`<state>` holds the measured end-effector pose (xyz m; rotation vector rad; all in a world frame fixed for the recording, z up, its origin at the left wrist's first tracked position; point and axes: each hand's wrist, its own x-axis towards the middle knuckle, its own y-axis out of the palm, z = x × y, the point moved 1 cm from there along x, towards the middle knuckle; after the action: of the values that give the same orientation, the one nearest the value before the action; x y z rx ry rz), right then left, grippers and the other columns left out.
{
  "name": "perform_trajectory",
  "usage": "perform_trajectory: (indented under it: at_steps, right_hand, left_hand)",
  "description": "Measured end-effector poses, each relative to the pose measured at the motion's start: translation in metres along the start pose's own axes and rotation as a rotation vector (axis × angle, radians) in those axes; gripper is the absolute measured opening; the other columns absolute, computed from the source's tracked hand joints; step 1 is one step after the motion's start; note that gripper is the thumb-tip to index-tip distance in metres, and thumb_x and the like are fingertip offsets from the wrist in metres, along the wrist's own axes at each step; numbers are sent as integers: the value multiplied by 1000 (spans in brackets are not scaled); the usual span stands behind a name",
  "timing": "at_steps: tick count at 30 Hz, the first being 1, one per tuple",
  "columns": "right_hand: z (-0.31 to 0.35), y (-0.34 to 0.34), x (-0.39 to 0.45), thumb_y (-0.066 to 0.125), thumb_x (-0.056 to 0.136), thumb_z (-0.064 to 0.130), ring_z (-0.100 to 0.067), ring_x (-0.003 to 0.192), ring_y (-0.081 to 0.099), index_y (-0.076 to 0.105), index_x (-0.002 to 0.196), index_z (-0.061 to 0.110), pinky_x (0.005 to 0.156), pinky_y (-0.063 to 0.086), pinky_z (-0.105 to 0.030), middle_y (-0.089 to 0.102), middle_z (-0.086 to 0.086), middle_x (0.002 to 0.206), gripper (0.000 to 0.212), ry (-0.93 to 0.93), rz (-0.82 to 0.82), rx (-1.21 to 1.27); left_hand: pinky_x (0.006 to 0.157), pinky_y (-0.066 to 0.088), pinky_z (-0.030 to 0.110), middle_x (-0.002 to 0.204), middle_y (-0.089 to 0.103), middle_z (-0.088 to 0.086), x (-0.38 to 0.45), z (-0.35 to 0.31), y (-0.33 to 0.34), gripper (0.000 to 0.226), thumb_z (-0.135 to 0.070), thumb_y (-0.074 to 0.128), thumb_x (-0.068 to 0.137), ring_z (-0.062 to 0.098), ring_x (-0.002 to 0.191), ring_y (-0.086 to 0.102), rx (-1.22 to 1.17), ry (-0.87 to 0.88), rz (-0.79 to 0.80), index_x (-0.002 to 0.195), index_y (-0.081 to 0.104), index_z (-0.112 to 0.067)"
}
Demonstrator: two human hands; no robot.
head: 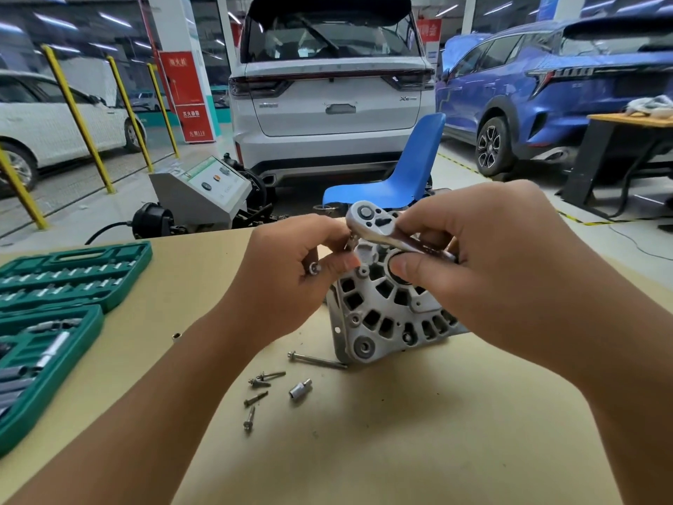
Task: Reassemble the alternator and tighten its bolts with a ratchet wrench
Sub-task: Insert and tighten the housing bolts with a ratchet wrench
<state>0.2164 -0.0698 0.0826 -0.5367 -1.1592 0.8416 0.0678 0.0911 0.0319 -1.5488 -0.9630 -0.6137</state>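
Fingers of your right hand [484,256] clamp the slick, stiff ratchet wrench [386,231]; your left hand [291,271] pinches, seemingly, a socket at the heavy alternator's [386,315] twelve o'clock.

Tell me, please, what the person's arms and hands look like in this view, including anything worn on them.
Both forearms come in bare from the bottom of the frame, with no sleeve in view. The left hand and the right hand wear no gloves, and no watch, ring or bracelet shows on either. The fingernails that show are short and unpainted.
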Motion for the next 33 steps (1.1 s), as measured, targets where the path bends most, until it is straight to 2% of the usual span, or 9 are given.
perform_trajectory:
  at_steps: [4, 9, 13, 20, 22, 24, 27, 29, 33]
  right_hand:
    - [4, 5, -1, 75, 86, 33, -11, 59, 55, 73, 79, 25, 53, 42, -19, 62, 8, 62, 10, 12, 24, 12]
    - [2, 8, 0, 74, 88, 29, -11, 56, 50, 64, 69, 26, 50, 37, -18, 52, 8, 54, 22, 30, 82, -14]
    - [4, -1, 8, 65, 94, 24, -28, 87, 62, 78, 102, 29, 83, 51, -43, 72, 1, 89, 16, 50, -121, -252]
    - [42, 7, -17, 70, 82, 40, -10, 54, 49, 58, 69, 16, 46, 38, -27, 51, 3, 59, 30, 57, 265, -34]
    - [31, -3, -3, 66, 85, 23, -18, 67, 57, 70, 87, 22, 61, 50, -36, 60, 6, 72, 4, 84, 112, -97]
    - [26, -9, 2, 61, 88, 19, -24, 83, 60, 71, 105, 30, 79, 50, -38, 67, 4, 90, 22, 128, -36, -302]
    - [39, 2, -4, 63, 86, 31, -22, 71, 56, 64, 86, 25, 65, 44, -34, 60, 4, 78, 6, 68, 4, -259]
    - [44, 6, -9, 67, 80, 34, -16, 59, 53, 52, 68, 21, 52, 39, -32, 53, 6, 63, 23, 55, 169, -110]
    - [31, -3, 5, 64, 86, 29, -23, 77, 57, 70, 96, 27, 68, 46, -34, 61, 3, 80, 12, 98, 52, -159]
  left_hand:
    - [64, 36, 9, 83, 65, -12, 0, -4, 2, 14, -17, 80, 86, -9, 65, 51, -39, 14, -64, 95, 79, -5]
    - [71, 39, 6, 81, 59, -18, 1, -9, 3, 10, -11, 80, 85, -11, 72, 52, -20, 49, -85, 91, 78, -4]
    - [69, 42, 10, 82, 65, -16, -4, -11, 2, 12, -12, 76, 87, -3, 71, 57, -53, -11, -107, 96, 78, -5]
    - [59, 30, 7, 64, 52, -28, -12, -28, 14, 30, -14, 74, 92, -5, 57, 47, -72, -128, -272, 77, 61, -37]
    - [63, 37, 10, 73, 65, -21, -14, -26, 15, 11, -17, 74, 92, -4, 63, 54, -82, -128, -254, 84, 75, -25]
    - [67, 42, 9, 83, 72, -12, -14, -24, 15, 12, -18, 75, 91, -6, 71, 61, -67, -148, -253, 98, 80, -10]
    - [65, 39, 7, 81, 71, -15, -15, -26, 20, 10, -14, 75, 91, -8, 68, 60, -85, -180, -282, 97, 81, -10]
    - [61, 35, 5, 76, 66, -21, -18, -28, 23, 8, -9, 74, 89, -7, 62, 55, -107, -183, -290, 91, 79, -14]
    - [61, 35, 6, 78, 66, -22, -18, -27, 20, 6, -9, 75, 91, -8, 63, 53, -102, -165, -286, 94, 79, -12]
